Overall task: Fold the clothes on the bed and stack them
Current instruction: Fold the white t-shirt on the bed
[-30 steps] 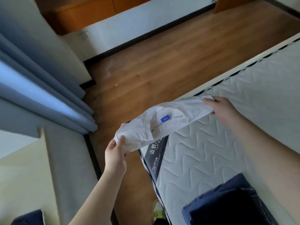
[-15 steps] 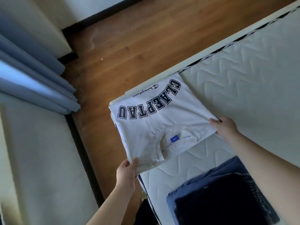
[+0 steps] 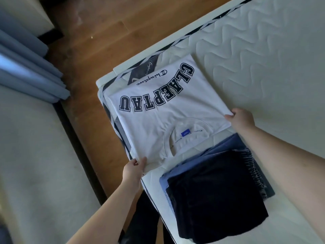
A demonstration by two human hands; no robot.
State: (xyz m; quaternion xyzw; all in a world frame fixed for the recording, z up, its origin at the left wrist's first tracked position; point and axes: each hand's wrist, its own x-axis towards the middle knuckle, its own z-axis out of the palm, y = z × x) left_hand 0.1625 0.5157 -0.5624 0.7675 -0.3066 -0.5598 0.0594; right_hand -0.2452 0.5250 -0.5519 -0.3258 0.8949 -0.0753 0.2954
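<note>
Through the head camera I look down at the corner of the mattress (image 3: 263, 55), its white quilted top running off toward the far and right edges. The folded white T-shirt (image 3: 168, 124) lies flat at that corner, reaching almost to the mattress's left edge, its dark block lettering facing up and reading upside down to me. The collar with its small blue label (image 3: 185, 133) points toward me.

My left hand (image 3: 132, 170) pinches the shirt's near-left corner, thumb on top of the cloth and the fingers curled beneath it, right at the mattress's left edge. My right hand (image 3: 241, 118) grips the shirt's near-right corner, thumb pressed on the fabric and the other fingers tucked under the fold; how they lie below the cloth I cannot tell. Both forearms reach in from the near side.

Just beside the shirt, nearer to me along the same left edge, sits a stack of folded dark clothes (image 3: 216, 194): a black piece on top, blue layers showing at its far and left sides. The shirt's near hem sits just beside the stack's far edge; whether the two touch I cannot tell.

Off the mattress to the left lies wooden floor (image 3: 98, 46), and blue curtains (image 3: 26, 67) hang at the far left.
</note>
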